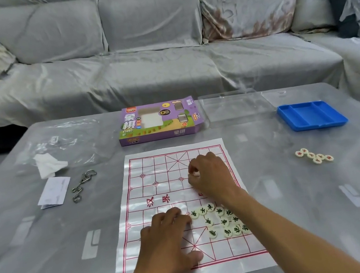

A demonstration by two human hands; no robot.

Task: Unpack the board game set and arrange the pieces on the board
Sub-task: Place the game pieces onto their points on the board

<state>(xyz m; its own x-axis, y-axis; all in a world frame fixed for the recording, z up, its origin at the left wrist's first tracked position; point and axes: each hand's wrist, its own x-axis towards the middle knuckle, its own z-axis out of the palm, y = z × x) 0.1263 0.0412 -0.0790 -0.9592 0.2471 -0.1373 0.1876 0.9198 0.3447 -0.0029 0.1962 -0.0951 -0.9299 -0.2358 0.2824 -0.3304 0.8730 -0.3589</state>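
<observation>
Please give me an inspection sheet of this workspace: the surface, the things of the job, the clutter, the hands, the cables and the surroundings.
Surface: grey table under a clear glossy cover.
Job's things: paper board lies flat; black-marked pieces heaped on its near right part; red-marked pieces clustered off the board at right; purple box, blue tray and clear lid at the far side.
Clutter: metal ring puzzle, folded leaflet, crumpled tissue, plastic bag at left.
Hands: left hand rests on the board; right hand pinches a piece over the far half.
Cables: nothing seen.
Surroundings: covered grey sofa behind.
</observation>
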